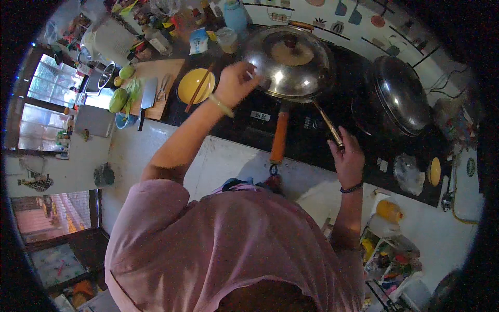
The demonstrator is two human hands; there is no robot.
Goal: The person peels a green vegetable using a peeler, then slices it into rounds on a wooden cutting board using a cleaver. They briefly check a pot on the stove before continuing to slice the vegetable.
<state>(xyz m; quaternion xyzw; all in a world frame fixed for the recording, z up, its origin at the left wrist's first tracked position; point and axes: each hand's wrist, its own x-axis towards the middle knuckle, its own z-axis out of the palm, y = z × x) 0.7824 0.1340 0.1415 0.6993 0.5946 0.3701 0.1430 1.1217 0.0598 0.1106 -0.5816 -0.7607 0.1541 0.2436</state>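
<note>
A domed metal lid with a glass centre (pixel 288 74) covers a wok on the stove, the wok's orange handle (pixel 279 136) pointing towards me. At the lid's left rim is my left hand (pixel 236 84), its fingers bent; whether it touches the rim or holds something small, I cannot tell. My right hand (pixel 348 158) has its thumb and fingers around the end of a metal utensil handle (pixel 328 124), which slants out from under the lid's front edge. To the left, a yellow bowl (pixel 191 91) has a pair of chopsticks (pixel 199 87) lying across it.
A cleaver (pixel 148 93) and a peeler (pixel 162 87) lie on a wooden board (pixel 158 111), beside green vegetables (pixel 118 100). Right of the wok, another lidded pan (pixel 401 95) occupies the stove. A plastic cup (pixel 227 40) and a white-blue packet (pixel 199 41) stand behind the bowl.
</note>
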